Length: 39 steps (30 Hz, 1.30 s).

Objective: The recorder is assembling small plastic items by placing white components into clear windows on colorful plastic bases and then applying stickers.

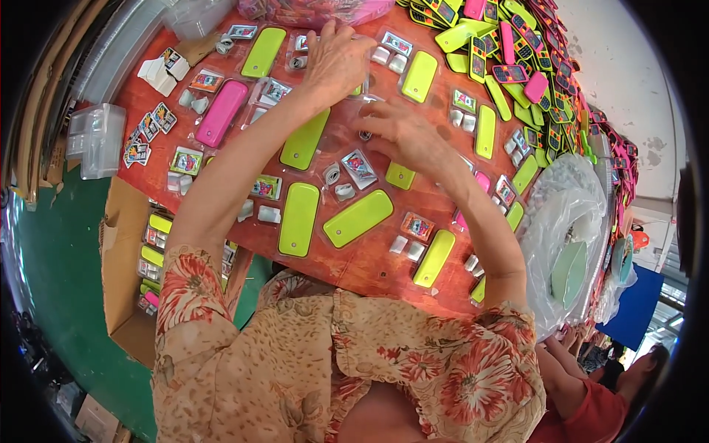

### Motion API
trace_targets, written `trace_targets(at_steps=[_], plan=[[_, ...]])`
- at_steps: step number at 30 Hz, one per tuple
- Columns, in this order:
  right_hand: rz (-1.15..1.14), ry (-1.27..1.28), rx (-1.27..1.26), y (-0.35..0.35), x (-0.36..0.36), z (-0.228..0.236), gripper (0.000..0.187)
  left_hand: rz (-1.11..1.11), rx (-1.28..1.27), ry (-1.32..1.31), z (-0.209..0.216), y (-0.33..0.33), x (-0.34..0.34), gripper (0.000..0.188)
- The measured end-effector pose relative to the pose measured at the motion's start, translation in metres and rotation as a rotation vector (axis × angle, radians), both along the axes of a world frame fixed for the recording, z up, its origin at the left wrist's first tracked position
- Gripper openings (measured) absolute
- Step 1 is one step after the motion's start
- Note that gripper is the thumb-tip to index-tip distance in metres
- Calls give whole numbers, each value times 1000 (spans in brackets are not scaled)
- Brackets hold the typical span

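Observation:
My left hand (336, 65) reaches to the far middle of the red table, its fingers apart and bent down over a clear plastic blister tray. Closer to me, the curled fingers of my right hand (413, 136) close around a small grey coil (365, 135) above another clear tray; the fingertips partly hide it. Under my left wrist lies a lime-green toy phone case (306, 140). Two more green cases (299, 220) lie nearer me, beside a loose coil (332, 174) and a small picture packet (359, 168). My right hand partly covers another green case (400, 176).
Filled trays with green or pink cases (222, 113), packets and white rolls cover the red table (347, 269). Toy phones (509, 74) are heaped at the far right. A clear plastic bag (565, 214) sits right. A cardboard box (122, 273) with packed trays stands lower left. Another person (591, 402) sits at right.

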State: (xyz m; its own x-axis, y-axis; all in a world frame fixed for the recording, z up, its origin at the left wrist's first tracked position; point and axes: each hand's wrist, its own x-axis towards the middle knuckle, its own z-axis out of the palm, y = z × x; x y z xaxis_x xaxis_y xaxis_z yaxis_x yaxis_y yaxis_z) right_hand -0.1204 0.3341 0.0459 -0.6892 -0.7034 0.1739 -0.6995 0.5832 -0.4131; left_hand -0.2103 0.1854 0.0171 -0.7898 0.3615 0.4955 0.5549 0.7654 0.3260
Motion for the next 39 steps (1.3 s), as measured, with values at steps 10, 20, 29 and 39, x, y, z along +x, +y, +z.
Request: trace_targets(at_steps=[10, 20, 29, 39], plan=[[-449, -539, -188, -3, -4, -7, 12, 0, 11, 72, -1, -24, 17, 26], [-522, 83, -96, 14, 24, -12, 9, -189, -75, 27, 3, -24, 82, 17], [-361, 326, 155, 7, 27, -33, 6, -223, -232, -71, -4, -14, 98, 20], [-405, 160, 4, -21, 69, -3, 14, -195, 87, -197, -21, -14, 86, 20]])
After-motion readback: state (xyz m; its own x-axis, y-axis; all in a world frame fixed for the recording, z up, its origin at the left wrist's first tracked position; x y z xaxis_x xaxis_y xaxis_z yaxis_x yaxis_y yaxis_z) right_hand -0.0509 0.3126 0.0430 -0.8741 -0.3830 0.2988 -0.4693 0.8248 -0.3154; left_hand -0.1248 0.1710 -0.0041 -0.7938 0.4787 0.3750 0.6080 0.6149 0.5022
